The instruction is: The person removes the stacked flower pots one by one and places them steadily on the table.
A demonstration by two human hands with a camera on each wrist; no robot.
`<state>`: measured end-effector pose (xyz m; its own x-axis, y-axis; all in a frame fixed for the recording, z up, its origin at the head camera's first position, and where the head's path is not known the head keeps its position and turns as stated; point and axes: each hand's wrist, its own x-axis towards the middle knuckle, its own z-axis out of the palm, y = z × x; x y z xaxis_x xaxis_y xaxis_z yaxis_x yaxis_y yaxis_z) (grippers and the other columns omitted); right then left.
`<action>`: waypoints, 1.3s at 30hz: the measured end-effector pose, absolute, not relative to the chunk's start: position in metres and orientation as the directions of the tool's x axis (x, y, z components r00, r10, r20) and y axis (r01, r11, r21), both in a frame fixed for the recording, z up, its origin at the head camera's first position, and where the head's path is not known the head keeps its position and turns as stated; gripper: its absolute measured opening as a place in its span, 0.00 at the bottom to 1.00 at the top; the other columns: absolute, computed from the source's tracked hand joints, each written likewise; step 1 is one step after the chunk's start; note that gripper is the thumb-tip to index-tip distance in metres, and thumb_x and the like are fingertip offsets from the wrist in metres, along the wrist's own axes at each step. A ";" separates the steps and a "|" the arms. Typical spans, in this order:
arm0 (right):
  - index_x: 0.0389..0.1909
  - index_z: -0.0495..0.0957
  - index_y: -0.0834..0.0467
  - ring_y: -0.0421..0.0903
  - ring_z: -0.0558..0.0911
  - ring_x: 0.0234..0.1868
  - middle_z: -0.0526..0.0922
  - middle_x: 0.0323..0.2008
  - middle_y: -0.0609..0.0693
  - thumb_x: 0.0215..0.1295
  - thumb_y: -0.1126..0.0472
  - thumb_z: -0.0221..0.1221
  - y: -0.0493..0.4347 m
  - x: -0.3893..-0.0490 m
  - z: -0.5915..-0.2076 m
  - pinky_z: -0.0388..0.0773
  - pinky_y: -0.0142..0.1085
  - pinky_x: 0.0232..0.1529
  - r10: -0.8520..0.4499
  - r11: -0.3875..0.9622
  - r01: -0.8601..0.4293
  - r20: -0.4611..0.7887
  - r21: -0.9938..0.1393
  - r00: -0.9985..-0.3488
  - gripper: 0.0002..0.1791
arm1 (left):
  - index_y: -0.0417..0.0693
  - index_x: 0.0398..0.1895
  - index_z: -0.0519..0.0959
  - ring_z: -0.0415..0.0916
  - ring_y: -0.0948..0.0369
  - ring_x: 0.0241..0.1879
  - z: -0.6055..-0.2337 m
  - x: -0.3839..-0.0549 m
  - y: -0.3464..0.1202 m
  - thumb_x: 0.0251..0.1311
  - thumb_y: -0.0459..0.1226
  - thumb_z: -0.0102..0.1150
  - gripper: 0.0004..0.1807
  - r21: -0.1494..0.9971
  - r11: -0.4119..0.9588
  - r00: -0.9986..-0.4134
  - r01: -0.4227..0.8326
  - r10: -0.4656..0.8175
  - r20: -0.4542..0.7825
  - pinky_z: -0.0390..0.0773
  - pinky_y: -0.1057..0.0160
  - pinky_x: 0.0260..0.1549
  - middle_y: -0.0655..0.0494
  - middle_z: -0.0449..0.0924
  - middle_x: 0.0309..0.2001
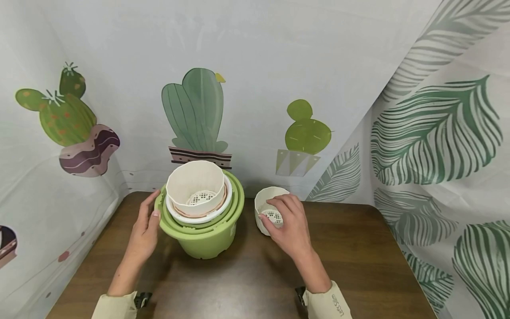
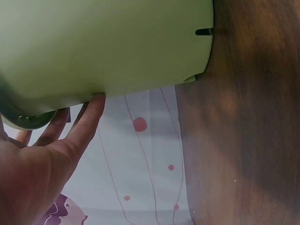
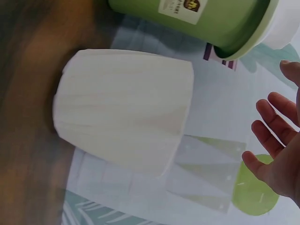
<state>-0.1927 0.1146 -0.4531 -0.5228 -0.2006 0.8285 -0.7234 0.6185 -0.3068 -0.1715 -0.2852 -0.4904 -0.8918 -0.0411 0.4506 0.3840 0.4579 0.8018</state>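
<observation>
On the left of the table stands a nest of flower pots. A large green pot [image 1: 207, 243] is outermost, with green, white and peach rims inside it and a cream pot [image 1: 195, 177] with a holed base on top. My left hand [image 1: 144, 230] touches the left side of the green pot, its extended fingers [image 2: 86, 124] against the wall just below the rim. A separate cream pot [image 3: 122, 108] stands upright to the right of the nest. Over its opening hovers my right hand [image 1: 291, 226], fingers relaxed and apart from it in the right wrist view.
The brown wooden table [image 1: 342, 248] ends at the back against a white cloth [image 1: 255, 66] printed with cacti and leaves. A label [image 3: 183, 8] is stuck on the green pot's side. Black straps [image 1: 142, 300] show at my sleeve cuffs.
</observation>
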 end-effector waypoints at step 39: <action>0.50 0.86 0.61 0.53 0.79 0.55 0.83 0.51 0.53 0.54 0.58 0.79 0.047 -0.188 -0.392 0.72 0.50 0.66 -0.340 0.480 -0.858 0.862 -0.184 -0.375 0.23 | 0.61 0.86 0.56 0.58 0.70 0.76 -0.491 -0.169 -0.284 0.86 0.38 0.37 0.29 0.806 0.474 -0.902 0.355 -0.055 0.429 0.61 0.81 0.65 0.48 0.58 0.82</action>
